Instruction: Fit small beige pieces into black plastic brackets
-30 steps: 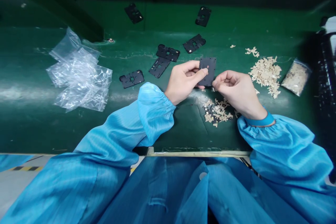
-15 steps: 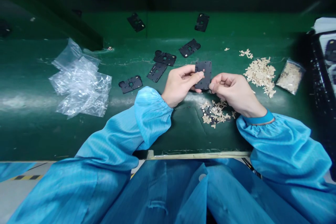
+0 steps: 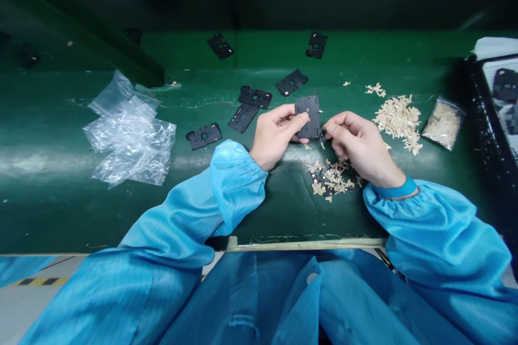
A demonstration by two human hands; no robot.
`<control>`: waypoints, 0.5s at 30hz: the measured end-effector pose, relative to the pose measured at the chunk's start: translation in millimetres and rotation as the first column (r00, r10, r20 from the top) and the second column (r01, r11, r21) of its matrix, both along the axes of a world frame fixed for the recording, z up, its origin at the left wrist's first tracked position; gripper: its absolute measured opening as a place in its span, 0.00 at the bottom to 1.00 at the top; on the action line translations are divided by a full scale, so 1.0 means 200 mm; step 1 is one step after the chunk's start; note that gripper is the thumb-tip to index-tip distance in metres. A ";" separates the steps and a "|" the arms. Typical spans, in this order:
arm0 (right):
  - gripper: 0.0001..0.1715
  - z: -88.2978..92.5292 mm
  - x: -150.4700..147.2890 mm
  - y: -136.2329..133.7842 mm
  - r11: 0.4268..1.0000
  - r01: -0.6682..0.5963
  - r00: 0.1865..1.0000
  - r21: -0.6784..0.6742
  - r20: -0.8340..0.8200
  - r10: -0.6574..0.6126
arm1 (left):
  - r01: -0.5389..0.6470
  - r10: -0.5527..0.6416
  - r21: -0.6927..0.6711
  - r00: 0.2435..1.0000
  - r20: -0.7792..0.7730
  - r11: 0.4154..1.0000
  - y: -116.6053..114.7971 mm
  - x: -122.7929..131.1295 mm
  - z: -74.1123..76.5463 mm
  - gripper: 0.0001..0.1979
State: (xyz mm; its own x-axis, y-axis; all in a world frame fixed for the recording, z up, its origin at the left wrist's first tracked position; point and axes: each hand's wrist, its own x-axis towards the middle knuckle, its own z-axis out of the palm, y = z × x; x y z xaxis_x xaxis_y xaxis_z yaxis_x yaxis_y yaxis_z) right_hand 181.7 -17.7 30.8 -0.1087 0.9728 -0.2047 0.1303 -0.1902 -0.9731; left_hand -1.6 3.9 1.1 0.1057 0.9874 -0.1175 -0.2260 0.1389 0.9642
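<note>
1. The left hand [image 3: 275,137] pinches a black perforated plate [image 3: 307,117] at its left edge, with the thumb lying across its face. The plate stands tilted just above the surface, clear of the pieces below it.
2. The right hand [image 3: 362,143] is apart from the left, its fingertips [image 3: 328,127] drawn together just beside the plate's lower right edge. Whether they touch the plate or hold something small, I cannot tell.
3. Below the hands lies a scattered heap of small beige pieces [image 3: 329,179], with dark bits mixed in.
4. To the right is a larger pile of beige pieces [image 3: 397,125], then a clear bag of similar pieces [image 3: 444,123].
5. Loose black plates [image 3: 254,97] lie spread on the green surface [image 3: 60,210] beyond and left of the hands.
6. Further left sit crumpled clear plastic bags [image 3: 129,137].
7. At far right, a black tray [image 3: 477,113] holds more plates.
8. Blue gathered sleeves [image 3: 238,183] cover both forearms.
</note>
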 end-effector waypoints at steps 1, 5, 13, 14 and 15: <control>0.12 0.00 -0.01 0.00 1.000 -0.011 1.000 0.020 0.027 0.010 | 0.003 -0.003 0.005 1.000 0.001 1.000 0.00 0.00 0.00 0.17; 0.13 -0.04 -0.03 -0.01 0.994 -0.038 0.991 0.101 0.131 0.025 | 0.006 -0.006 0.017 1.000 0.009 1.000 0.00 0.01 0.00 0.16; 0.16 0.00 0.00 -0.01 0.995 -0.095 0.995 0.014 -0.036 0.096 | -0.004 0.004 0.027 1.000 0.001 1.000 0.00 0.00 -0.01 0.18; 0.15 0.01 0.00 -0.01 0.996 -0.092 0.994 0.007 -0.055 0.092 | -0.004 0.004 0.029 1.000 0.000 1.000 0.00 0.00 -0.01 0.18; 0.15 0.01 0.00 -0.01 0.996 -0.087 0.994 0.003 -0.071 0.087 | -0.003 0.003 0.031 1.000 0.003 1.000 0.00 0.00 -0.01 0.18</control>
State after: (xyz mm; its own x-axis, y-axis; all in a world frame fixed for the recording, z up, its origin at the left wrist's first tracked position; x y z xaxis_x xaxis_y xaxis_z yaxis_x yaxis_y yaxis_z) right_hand 182.5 -19.5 33.6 -0.2077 0.9588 -0.1939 0.0768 -0.1816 -0.9804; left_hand -1.9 4.2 -1.6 0.1034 0.9909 -0.0866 -0.2289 0.1084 0.9674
